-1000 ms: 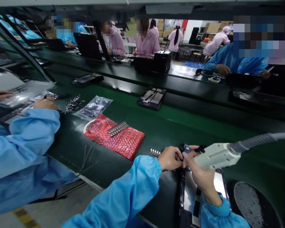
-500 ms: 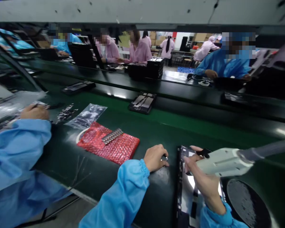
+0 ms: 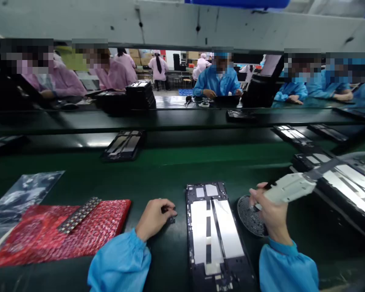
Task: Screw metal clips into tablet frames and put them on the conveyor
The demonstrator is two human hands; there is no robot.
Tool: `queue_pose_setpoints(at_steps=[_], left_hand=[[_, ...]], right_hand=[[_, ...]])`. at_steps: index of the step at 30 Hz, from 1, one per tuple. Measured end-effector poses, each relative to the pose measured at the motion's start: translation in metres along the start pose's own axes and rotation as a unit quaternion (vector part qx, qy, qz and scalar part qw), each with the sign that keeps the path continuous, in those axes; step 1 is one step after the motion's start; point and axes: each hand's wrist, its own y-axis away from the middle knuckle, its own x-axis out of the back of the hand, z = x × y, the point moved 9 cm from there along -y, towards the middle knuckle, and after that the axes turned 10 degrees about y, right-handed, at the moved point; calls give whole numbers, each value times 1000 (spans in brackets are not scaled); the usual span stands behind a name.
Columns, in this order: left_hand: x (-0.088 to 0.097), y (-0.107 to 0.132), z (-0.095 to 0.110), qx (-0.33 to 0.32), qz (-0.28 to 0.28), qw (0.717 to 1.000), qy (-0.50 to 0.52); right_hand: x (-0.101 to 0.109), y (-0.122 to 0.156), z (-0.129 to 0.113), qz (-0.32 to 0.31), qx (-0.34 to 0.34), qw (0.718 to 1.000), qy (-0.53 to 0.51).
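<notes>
My left hand [image 3: 154,217] rests on the dark bench, fingers curled over a small dark part [image 3: 171,219] just left of a long black frame with white panels [image 3: 214,231]. My right hand [image 3: 269,211] is closed round the grip of a white electric screwdriver [image 3: 287,187], held over a round dish of tiny screws [image 3: 251,216] to the right of the frame. The screwdriver's cable runs off to the right.
A red bubble-wrap bag [image 3: 63,231] carrying a strip of small parts [image 3: 79,214] lies at the left, beside a clear plastic bag [image 3: 21,196]. More frames [image 3: 123,144] ride the green conveyor [image 3: 200,158]. Further frames [image 3: 343,178] lie right. People in pink and blue coats work behind.
The view swung right, so the co-worker at the left is gone. My left hand stayed on the bench by the frame. My right hand carried the screwdriver off the frame to above the screw dish.
</notes>
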Motion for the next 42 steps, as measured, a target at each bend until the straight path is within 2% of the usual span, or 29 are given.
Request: queue_pose_setpoints(at_steps=[4,7,11,16,20,22,25,27,30,33,35,38,42], left_hand=[[-3,8,14,-92,34,990,-101],[-3,15,22,-164,67,980,-89],[4,19,27,-194,112,973,-47],[13,20,30,-199,140,970,-2],[21,19,14,-130,189,972,51],[20,20,9,-104,200,971,76],[13,21,10,-98,193,969,123],[7,20,9,-85,191,965,156],[-5,17,2,-52,180,965,182],[-16,15,-8,-7,159,964,211],[-22,14,-13,18,142,960,241],[-20,10,-17,25,152,957,246],[-11,7,-23,27,191,952,239]], right_hand=[[-8,-3,7,6,4,1000,18],[-13,-4,5,0,3,999,40],[-16,-3,9,-6,-9,999,30],[-20,-2,13,-8,-13,1000,27],[-17,-3,10,-9,-8,999,42],[-12,-2,-1,4,0,998,59],[-14,5,-31,32,23,996,74],[-34,12,-48,6,22,999,40],[-97,30,-63,-120,3,993,-24],[-160,51,-64,-225,5,974,-22],[-185,60,-59,-250,11,968,-8],[-202,65,-49,-267,9,964,11],[-203,65,-42,-273,2,962,29]])
